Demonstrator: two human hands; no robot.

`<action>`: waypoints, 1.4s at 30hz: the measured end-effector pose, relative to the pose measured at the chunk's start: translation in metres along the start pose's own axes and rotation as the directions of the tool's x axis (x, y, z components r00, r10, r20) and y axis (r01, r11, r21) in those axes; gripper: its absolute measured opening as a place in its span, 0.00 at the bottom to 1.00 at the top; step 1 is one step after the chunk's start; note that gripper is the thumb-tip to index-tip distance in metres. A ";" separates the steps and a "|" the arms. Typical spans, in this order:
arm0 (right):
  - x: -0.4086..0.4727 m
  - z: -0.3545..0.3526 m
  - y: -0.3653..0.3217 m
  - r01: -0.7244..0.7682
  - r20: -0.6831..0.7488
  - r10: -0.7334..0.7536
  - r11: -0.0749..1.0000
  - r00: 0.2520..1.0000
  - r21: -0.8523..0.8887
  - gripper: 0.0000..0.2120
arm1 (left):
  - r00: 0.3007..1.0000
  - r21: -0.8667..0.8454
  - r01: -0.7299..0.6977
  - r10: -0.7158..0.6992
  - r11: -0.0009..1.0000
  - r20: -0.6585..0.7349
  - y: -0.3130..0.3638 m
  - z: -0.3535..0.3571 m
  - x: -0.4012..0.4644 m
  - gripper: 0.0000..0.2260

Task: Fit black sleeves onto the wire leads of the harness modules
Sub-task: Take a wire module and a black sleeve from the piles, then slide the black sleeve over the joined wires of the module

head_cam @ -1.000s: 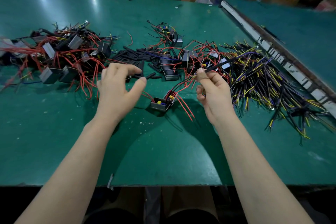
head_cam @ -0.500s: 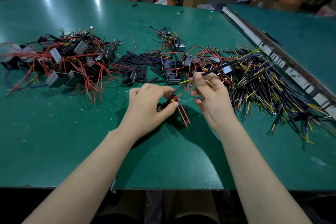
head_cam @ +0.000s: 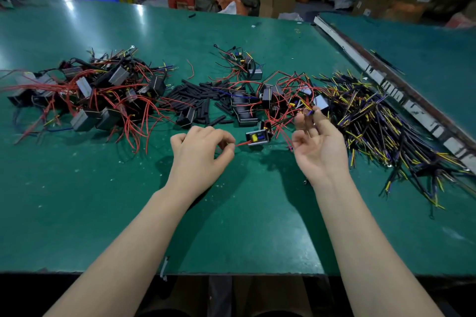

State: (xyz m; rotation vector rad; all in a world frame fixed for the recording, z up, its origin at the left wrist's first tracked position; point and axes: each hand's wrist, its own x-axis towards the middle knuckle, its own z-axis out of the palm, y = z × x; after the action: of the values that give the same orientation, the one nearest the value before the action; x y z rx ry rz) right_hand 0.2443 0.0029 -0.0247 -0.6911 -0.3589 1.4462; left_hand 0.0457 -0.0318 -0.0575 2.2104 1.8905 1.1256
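Left hand pinching red lead of module lying mid-tabletop; right hand pinching a blue-tipped lead, blurred; risking snagging neighbouring leads, dragging module, missing sleeves lying beyond.

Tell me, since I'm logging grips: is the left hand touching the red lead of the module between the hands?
Touching. The head view shows the left hand pinching the red lead running from the module.

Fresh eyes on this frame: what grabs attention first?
The tangled red-wire pile of modules at far left and the black-and-yellow wire heap at right. Between them lie loose black sleeves, and near centre the left hand pinches a red lead from a small module.
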 end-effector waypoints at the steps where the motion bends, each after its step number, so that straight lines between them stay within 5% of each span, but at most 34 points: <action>1: -0.001 0.000 -0.001 -0.038 0.016 0.037 0.998 0.999 0.044 0.08 | 1.000 -0.034 0.016 -0.016 0.999 0.002 0.001 0.000 0.001 0.03; 3: -0.003 0.001 -0.002 -0.109 0.118 0.096 0.988 0.988 0.108 0.12 | 0.998 -0.163 0.057 -0.058 0.985 -0.005 0.003 0.001 0.001 0.07; 7: -0.010 0.004 -0.004 -0.168 0.340 0.143 0.985 0.929 0.044 0.02 | 0.992 -0.485 0.119 -0.081 0.867 0.099 0.008 -0.007 0.001 0.17; 10: -0.017 0.008 0.005 -0.199 0.405 0.235 0.971 0.884 -0.129 0.03 | 0.963 -0.389 -0.105 0.192 0.915 0.191 0.013 -0.006 0.000 0.24; 13: -0.018 0.011 0.013 -0.087 0.349 0.166 0.969 0.922 -0.231 0.04 | 0.932 -0.389 -0.169 0.275 0.906 0.235 0.018 0.000 0.001 0.14; 19: -0.009 0.008 0.014 0.277 0.237 -0.201 0.894 0.951 -0.352 0.08 | 0.993 -0.418 -0.051 0.089 0.907 0.072 0.009 -0.007 0.006 0.10; 26: -0.010 0.010 0.013 0.217 0.241 -0.144 0.925 0.960 -0.311 0.10 | 0.993 -0.286 -0.120 0.111 0.951 -0.047 0.005 -0.009 0.007 0.12; 36: -0.010 0.010 0.012 0.198 0.189 -0.152 0.946 0.970 -0.255 0.11 | 0.996 -0.163 -0.040 0.028 0.986 -0.080 0.003 -0.003 0.010 0.11; 42: -0.005 0.006 0.020 0.374 0.220 -0.304 0.787 0.927 -0.491 0.09 | 0.993 -0.130 -0.042 0.027 0.991 -0.117 0.000 -0.003 0.010 0.11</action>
State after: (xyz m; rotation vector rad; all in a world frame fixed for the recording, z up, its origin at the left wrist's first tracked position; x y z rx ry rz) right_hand 0.2246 -0.0011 -0.0318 -0.9168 -0.9619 1.0430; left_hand 0.0447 -0.0241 -0.0500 2.1596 1.7657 1.3698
